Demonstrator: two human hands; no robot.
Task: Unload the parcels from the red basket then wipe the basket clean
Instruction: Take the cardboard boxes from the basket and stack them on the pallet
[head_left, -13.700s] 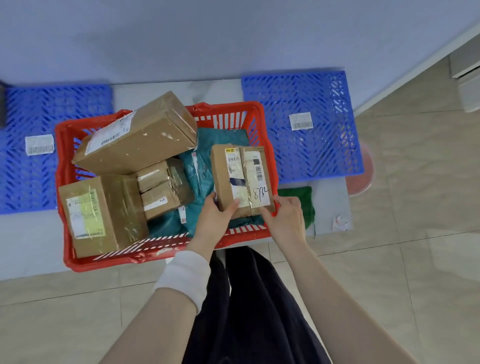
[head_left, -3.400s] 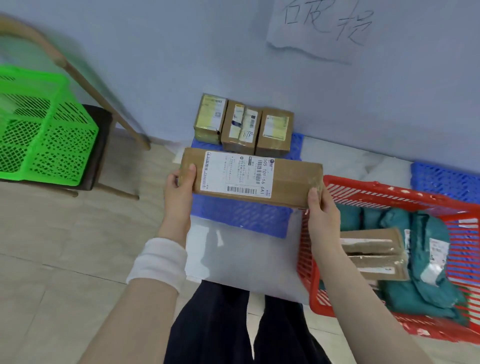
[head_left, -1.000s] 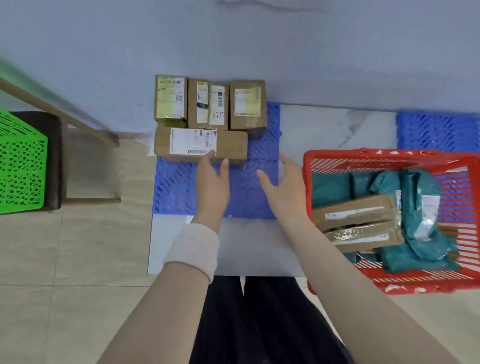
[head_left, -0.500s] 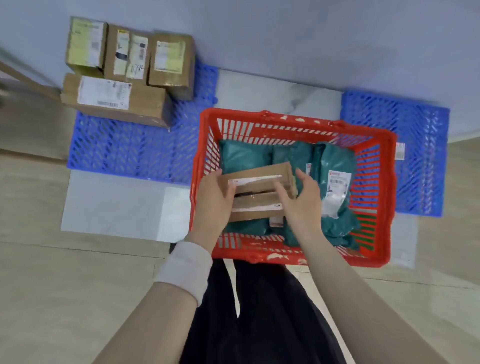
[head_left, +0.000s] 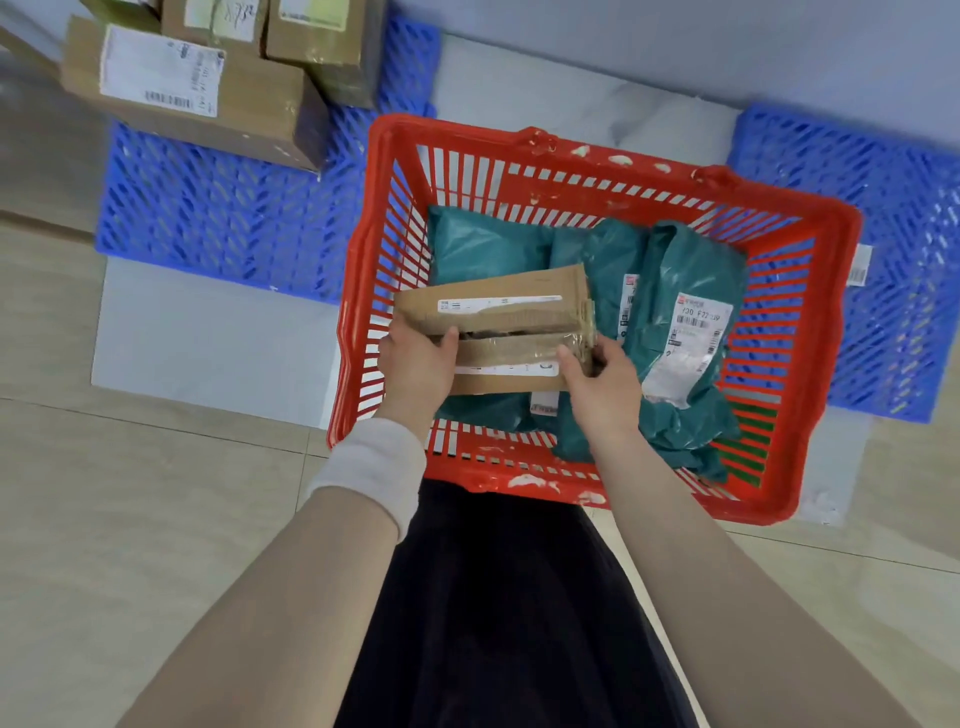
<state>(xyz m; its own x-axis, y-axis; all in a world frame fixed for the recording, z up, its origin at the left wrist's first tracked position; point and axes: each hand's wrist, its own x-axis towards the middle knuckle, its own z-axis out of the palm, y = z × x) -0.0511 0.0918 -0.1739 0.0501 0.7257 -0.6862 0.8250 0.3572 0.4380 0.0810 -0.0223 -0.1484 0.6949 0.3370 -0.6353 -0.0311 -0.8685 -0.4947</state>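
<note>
Left hand and right hand grip taped cardboard boxes inside red basket; loose tape could split them mid-lift.
</note>
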